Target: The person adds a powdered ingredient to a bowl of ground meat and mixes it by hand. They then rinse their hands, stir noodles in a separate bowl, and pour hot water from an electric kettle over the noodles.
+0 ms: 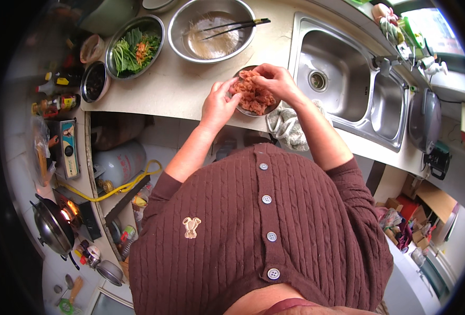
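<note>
Raw sliced meat [254,94] fills a small metal bowl [252,114] near the counter's front edge. My left hand [220,100] rests at the bowl's left side, fingers apart, its fingertips against the meat. From the right, my right hand [276,80] reaches over the bowl with its fingertips pinched on a piece of meat. Behind the meat stands a large metal bowl [173,45] of pale noodles [213,39] in liquid, with dark chopsticks [236,27] across it. A metal bowl [110,69] of cut green and orange vegetables [136,51] is farther left.
A bowl of dark food [94,82] sits at the counter's left end. Right of my hands are a cloth [289,126] at the edge and a double steel sink [335,71]. At left, a lidded pan [53,224] is over a lit burner [70,212]; a yellow hose [128,187] runs from a gas cylinder [122,161].
</note>
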Available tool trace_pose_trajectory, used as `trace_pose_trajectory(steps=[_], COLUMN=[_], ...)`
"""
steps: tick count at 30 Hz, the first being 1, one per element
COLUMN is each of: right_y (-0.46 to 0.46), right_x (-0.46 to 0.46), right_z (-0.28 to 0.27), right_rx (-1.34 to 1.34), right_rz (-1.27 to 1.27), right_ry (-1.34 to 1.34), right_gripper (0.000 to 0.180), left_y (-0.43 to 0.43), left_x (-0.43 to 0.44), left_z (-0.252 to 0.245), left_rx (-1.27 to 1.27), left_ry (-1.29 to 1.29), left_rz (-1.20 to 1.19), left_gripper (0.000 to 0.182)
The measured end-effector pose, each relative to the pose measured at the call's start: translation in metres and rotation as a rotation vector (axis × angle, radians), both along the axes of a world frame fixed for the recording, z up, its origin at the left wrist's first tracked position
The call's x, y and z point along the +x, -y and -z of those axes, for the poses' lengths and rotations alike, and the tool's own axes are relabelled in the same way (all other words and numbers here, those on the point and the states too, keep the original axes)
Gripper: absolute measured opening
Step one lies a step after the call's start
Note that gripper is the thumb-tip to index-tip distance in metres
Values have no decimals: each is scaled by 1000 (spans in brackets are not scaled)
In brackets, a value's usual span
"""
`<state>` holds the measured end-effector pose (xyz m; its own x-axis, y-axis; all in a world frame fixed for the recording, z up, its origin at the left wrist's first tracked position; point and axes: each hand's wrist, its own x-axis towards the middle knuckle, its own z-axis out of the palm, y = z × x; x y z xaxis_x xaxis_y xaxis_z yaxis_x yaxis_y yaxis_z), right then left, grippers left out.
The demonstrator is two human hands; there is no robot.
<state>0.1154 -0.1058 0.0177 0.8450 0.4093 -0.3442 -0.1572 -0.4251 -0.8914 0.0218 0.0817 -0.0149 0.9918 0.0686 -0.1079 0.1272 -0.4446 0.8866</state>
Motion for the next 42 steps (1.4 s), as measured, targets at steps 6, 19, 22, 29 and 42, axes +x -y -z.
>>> trace_pose_trajectory(steps=[6,19,22,29,42], right_y=[15,20,15,12,22], right_x=[-12,-24,-29,-34,-31], right_z=[-10,5,7,16,2], right_rx=[239,150,76,-404,193], right_rz=[-85,-84,-66,-187,13], right_ry=[-119,-49,77,449,-69], right_gripper=[32,27,28,31,21], left_y=[6,7,6,6,16], left_x=[11,17,17,14,14], left_z=[-13,-25,-19,-7,-17], left_rx=[-712,-837,-787,-555,-660], left_ry=[-288,-444,-440,-261,-272], left_rz=[-64,-178,-155,-35,-30], left_gripper=[34,25,24,33,18])
